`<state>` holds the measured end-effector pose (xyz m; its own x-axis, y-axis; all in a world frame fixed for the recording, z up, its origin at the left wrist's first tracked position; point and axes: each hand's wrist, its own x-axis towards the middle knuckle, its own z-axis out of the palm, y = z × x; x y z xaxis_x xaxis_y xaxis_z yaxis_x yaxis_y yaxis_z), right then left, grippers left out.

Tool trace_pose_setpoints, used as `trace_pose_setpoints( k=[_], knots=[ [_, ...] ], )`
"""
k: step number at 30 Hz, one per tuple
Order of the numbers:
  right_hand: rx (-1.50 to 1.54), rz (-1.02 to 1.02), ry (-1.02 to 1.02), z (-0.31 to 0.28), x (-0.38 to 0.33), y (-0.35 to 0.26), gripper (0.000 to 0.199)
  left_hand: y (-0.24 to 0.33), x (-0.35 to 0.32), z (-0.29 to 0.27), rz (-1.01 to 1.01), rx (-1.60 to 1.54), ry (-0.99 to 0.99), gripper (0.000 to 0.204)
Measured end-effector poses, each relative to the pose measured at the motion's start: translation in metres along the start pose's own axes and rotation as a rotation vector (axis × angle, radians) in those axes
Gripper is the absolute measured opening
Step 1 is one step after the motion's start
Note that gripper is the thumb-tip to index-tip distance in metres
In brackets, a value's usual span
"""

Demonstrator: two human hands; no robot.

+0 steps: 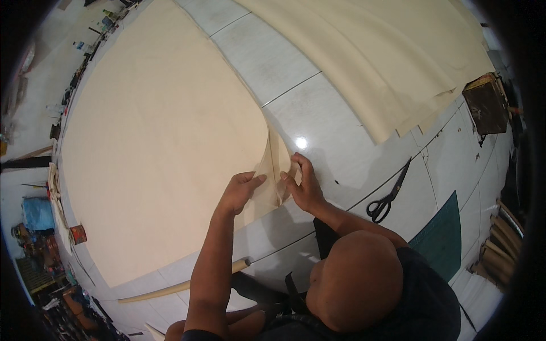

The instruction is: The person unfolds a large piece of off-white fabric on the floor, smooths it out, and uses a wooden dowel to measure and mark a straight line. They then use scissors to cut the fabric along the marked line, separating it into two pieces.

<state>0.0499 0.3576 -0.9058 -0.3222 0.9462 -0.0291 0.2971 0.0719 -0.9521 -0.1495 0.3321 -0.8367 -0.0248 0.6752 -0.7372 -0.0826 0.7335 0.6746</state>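
A large, smooth cream sheet of cloth-like material (153, 131) lies spread on the tiled floor. Near its right front corner the edge is lifted, and it parts there into an upper and a lower layer. My left hand (242, 192) is closed on the upper layer, thumb on top. On the right side of the parted edge, my right hand (307, 184) pinches the lower layer between thumb and curled fingers. Both hands are close together, with the raised fold between them. Whether the two layers are one folded piece or separate pieces, I cannot tell.
Black-handled scissors (389, 196) lie on the tiles at right, near a green mat (441, 236). More cream material (375, 62) covers the far right, beside a dark box (486, 105). A long tan tube (182, 284) lies along the near edge. Brown rolls (500, 244) are stacked far right.
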Motion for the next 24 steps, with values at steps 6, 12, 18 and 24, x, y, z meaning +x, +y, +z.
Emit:
trace_pose_setpoints(
  k=[6,12,18,24],
  knots=[
    [-0.435,0.000,-0.146,0.007,0.004,-0.042,0.039,0.000,-0.004,0.014,0.078,0.039,0.090,0.024],
    [-0.253,-0.106,-0.152,-0.004,0.001,-0.012,0.030,0.005,-0.005,0.022,0.083,-0.001,0.070,0.024],
    [-0.026,-0.008,-0.108,-0.016,-0.004,0.024,0.026,-0.015,0.000,0.004,0.116,-0.104,0.124,0.026],
    [0.063,0.352,-0.197,-0.037,0.012,-0.018,0.050,-0.010,-0.002,0.014,0.121,0.069,0.125,0.031]
  ],
)
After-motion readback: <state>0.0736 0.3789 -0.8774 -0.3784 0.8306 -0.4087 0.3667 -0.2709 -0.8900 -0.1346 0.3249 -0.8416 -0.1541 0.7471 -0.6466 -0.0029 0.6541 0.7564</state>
